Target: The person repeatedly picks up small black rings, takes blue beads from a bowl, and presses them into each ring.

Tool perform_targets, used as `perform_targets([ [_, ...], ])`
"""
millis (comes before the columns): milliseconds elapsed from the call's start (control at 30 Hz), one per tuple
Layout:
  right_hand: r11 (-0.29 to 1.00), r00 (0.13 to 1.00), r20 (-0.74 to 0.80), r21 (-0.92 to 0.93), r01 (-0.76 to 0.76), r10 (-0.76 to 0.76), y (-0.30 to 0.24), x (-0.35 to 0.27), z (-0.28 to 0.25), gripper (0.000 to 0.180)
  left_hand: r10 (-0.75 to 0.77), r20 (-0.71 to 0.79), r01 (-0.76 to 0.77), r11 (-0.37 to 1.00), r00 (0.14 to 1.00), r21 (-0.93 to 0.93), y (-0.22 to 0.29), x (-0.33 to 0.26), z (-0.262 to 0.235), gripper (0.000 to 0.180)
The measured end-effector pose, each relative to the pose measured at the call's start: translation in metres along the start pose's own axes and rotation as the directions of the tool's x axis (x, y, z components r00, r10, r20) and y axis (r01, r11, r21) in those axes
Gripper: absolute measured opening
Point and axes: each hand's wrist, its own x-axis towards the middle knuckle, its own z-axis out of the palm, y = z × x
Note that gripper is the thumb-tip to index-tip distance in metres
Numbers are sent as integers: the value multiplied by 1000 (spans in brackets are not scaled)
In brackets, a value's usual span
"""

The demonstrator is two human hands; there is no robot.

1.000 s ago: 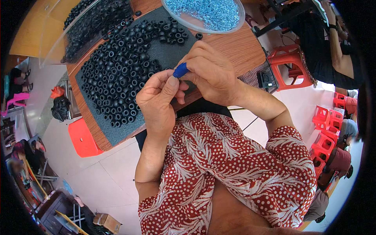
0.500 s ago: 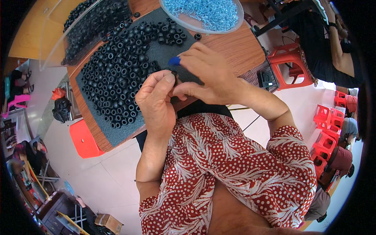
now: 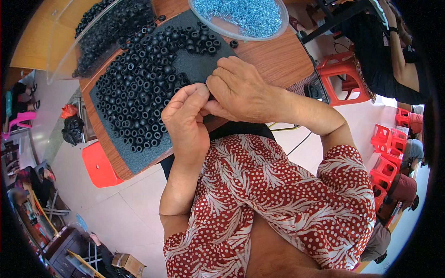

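- Head view: the left hand is closed in a pinch, thumb laid along its bent forefinger.
- The right hand meets it tip to tip, fingers curled; its fingertips are hidden, so whether they are closed on something cannot be told, nor can what lies between the two hands.
- Both hands are raised before the near edge of the wooden tabletop.
- Just beyond the left hand, many black ring-shaped pieces lie heaped on a dark grey mat.
- A lone black piece sits on the wood beside a round clear tray of small glittering blue bits.
- Past the heap, a clear bin holds more black pieces.
- Farther out, one red stool shows under the tabletop's left edge, another to its right, near a co-worker's forearm.
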Motion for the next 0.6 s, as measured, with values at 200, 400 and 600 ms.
perform_targets([
  [200, 1000, 999, -30, -7, 26, -26, 7, -3, 0, 27, -69, 75, 71, 997, 995, -30, 2, -3, -6, 22],
  [400, 995, 996, -17, 46, 92, -91, 10, -5, 2, 27, -133, 123, 124, 989, 983, 75, 2, -7, -4, 27],
  [600, 985, 987, 19, 67, 160, -161, 12, -4, -1, 26, -48, 91, 31, 982, 995, 185, -2, -8, -1, 27],
])
